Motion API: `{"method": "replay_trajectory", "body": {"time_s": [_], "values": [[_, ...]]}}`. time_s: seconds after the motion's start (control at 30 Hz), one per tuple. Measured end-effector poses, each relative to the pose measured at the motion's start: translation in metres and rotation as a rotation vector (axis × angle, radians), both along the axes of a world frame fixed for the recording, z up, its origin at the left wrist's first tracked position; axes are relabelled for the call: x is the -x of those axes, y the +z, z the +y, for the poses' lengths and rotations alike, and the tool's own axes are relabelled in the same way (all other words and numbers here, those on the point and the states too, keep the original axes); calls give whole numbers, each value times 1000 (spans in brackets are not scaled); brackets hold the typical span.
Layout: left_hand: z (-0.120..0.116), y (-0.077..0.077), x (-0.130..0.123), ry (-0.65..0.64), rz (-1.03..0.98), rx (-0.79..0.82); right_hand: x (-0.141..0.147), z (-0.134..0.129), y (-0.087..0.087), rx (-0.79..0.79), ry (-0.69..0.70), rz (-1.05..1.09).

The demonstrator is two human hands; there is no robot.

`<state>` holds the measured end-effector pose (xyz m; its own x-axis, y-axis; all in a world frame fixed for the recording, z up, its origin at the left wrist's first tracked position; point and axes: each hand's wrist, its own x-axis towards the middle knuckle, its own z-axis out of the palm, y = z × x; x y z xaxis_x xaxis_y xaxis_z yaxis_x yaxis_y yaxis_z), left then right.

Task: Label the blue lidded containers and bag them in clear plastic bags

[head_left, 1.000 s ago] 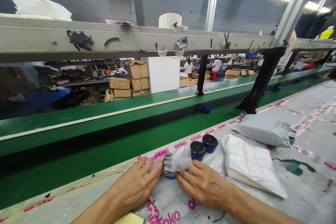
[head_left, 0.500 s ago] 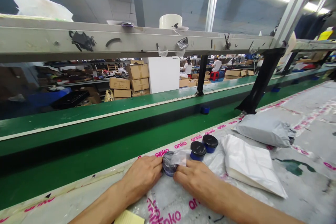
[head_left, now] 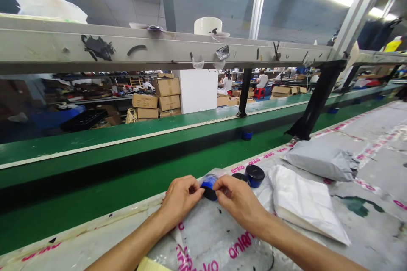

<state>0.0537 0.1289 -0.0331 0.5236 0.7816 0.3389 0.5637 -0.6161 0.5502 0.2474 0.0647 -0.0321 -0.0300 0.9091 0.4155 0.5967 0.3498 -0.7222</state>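
A small round blue container with a black lid [head_left: 210, 193] is tipped between my hands at the table's edge, its black side towards me. Clear plastic film [head_left: 216, 172] covers its blue part and sticks out behind it. My left hand [head_left: 179, 199] pinches the black rim from the left. From the right, my right hand [head_left: 237, 197] pinches the container's side and the film, fingers closed; its fingertips partly hide the film. Just beyond my right hand stand two similar containers, one partly hidden [head_left: 241, 176] and one in plain view [head_left: 255, 175].
Right of my hands lie a stack of white plastic bags [head_left: 307, 205] and a grey plastic packet [head_left: 322, 160]. A green conveyor [head_left: 143, 184] runs beyond the table, carrying a blue container [head_left: 247, 135]. A beam [head_left: 171, 53] crosses above, and a black-wrapped post [head_left: 314, 101] stands right.
The wrapped container has been tipped, so its blue part and black side now show. Both hands have shifted slightly away from me, and my right hand now partly covers one standing container.
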Motion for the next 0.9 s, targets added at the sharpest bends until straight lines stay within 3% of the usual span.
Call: {"method": "replay_trajectory", "body": {"time_s": [0.2, 0.37, 0.53, 0.7, 0.8, 0.9], "values": [[-3, 6, -11, 126, -133, 115, -4, 5, 5, 43, -41, 204], [-8, 25, -13, 200, -211, 175, -10, 3, 22, 35, -79, 237], [-9, 42, -6, 147, -266, 258, -18, 0, 35, -129, -101, -8], [-13, 38, -4, 89, -260, 370, -17, -12, 32, -248, -141, -235], [-16, 39, -4, 73, -271, 391, -12, -23, 31, -302, -34, -379], [-17, 43, -3, 39, -281, 419, -2, -29, 30, -221, 79, -584]]}}
